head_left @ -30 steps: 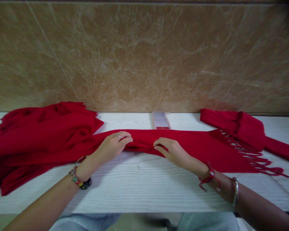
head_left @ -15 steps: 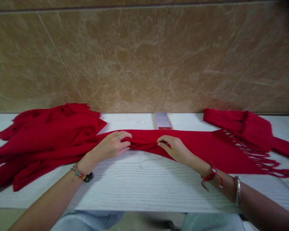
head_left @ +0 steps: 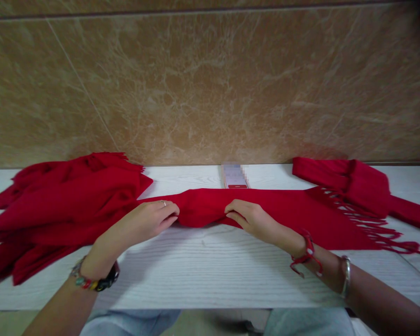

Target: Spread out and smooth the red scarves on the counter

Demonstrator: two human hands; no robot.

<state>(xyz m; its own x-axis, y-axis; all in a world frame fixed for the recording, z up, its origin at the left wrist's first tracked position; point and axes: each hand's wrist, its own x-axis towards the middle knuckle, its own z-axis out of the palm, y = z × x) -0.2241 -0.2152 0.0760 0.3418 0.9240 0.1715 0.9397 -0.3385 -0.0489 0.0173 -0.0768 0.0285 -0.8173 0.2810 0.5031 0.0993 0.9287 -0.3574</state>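
A long red scarf [head_left: 294, 210] lies across a white wood-grain tabletop [head_left: 210, 270], between its front and back edges and rather nearer the back. The person's left hand [head_left: 159, 218] pinches the scarf's near edge left of centre, thumb and fingertips together; a ring [head_left: 163, 203] sits on one finger and a beaded bracelet [head_left: 91, 282] circles the wrist. The right hand [head_left: 248, 215] pinches the same near edge right of centre, with a red cord bracelet [head_left: 307, 249] and a silver bangle [head_left: 346, 276] further up that arm. Between the hands the cloth bulges in a soft fold; rightward it lies flat, ending in a knotted fringe [head_left: 364, 224]. On the tabletop's left, reaching the back edge, is a rumpled heap of red cloth [head_left: 73, 191]; whether it joins the scarf is hard to tell. A bundle of folded red cloth [head_left: 366, 186] lies toward the back right, just beside the fringe. A phone [head_left: 235, 176] rests at the back edge, near the middle, below a brown marbled wall [head_left: 196, 93].
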